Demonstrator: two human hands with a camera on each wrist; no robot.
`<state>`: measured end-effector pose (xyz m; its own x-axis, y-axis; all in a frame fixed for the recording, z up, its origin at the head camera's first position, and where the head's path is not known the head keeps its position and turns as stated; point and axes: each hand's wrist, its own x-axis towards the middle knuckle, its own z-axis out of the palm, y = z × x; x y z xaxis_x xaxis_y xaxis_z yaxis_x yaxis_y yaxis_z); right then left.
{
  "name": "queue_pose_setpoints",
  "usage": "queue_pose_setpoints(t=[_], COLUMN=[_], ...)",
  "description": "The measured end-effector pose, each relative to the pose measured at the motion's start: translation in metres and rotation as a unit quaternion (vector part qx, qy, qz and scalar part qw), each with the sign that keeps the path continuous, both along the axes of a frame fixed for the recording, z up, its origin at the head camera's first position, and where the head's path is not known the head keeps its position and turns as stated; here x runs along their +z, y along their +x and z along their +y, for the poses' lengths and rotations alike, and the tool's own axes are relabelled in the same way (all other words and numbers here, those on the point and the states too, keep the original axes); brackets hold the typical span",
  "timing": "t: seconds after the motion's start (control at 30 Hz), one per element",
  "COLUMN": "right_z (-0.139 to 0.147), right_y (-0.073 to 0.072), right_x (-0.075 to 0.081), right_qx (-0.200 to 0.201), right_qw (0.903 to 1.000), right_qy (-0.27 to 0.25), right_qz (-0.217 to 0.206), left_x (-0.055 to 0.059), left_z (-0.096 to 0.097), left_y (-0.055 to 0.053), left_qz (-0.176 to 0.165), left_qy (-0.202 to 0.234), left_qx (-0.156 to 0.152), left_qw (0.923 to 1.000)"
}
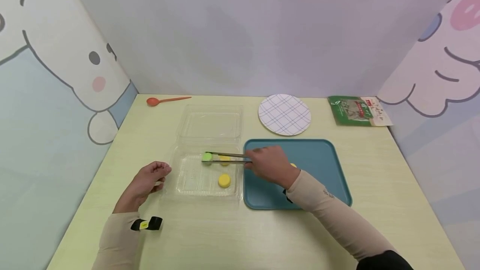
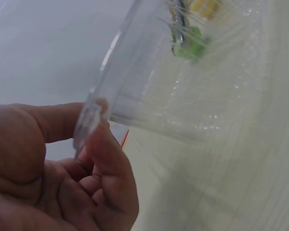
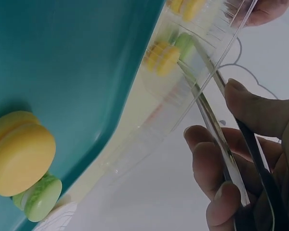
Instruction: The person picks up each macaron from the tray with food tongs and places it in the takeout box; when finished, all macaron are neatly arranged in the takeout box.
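Observation:
My right hand [image 1: 273, 165] grips metal tongs [image 1: 234, 162] that reach left over a clear plastic container [image 1: 195, 180]. Between their tips is a green macaron [image 1: 206, 158], low inside the container; whether it touches the bottom I cannot tell. Two yellow macarons lie in the right half of the container, one nearer the front [image 1: 224, 181], the other [image 1: 225, 163] partly behind the tongs. In the left wrist view my left hand [image 2: 62, 168] pinches the container's edge between thumb and forefinger. The hinged lid [image 1: 210, 124] lies folded back.
A blue tray [image 1: 322, 149] stands right of the container, under my right forearm; the right wrist view shows a yellow macaron [image 3: 23, 154] and a green one [image 3: 43, 198] on it. Behind are an orange spoon [image 1: 153, 101], a checked plate [image 1: 284, 114] and a green packet [image 1: 352, 111].

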<state>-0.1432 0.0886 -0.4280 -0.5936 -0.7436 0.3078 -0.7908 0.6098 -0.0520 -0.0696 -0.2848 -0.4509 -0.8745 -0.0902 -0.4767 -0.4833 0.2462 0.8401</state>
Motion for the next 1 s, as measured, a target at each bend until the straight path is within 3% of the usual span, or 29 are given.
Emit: queue_pose_setpoints(t=[0.17,0.6,0.83,1.0], right_z=[0.001,0.012,0.022,0.032], right_y=[0.002,0.007,0.013,0.018], right_x=[0.0,-0.002,-0.009,-0.011], right_qx=[-0.001,-0.005,-0.013,-0.03], right_qw=[1.0,0.9987,0.9969,0.9936], right_qy=[0.008,-0.031,-0.067,-0.091], right_qz=[-0.005,-0.041,-0.038,-0.059], left_x=[0.002,0.004,0.004,0.003], left_z=[0.0,0.0,0.001,0.002], left_y=[0.001,0.001,0.001,0.001], left_qz=[-0.002,-0.001,-0.002,-0.004], left_qy=[0.004,0.005,-0.001,0.0], left_qx=[-0.001,0.001,0.001,0.002], left_qw=[1.0,1.0,1.0,1.0])
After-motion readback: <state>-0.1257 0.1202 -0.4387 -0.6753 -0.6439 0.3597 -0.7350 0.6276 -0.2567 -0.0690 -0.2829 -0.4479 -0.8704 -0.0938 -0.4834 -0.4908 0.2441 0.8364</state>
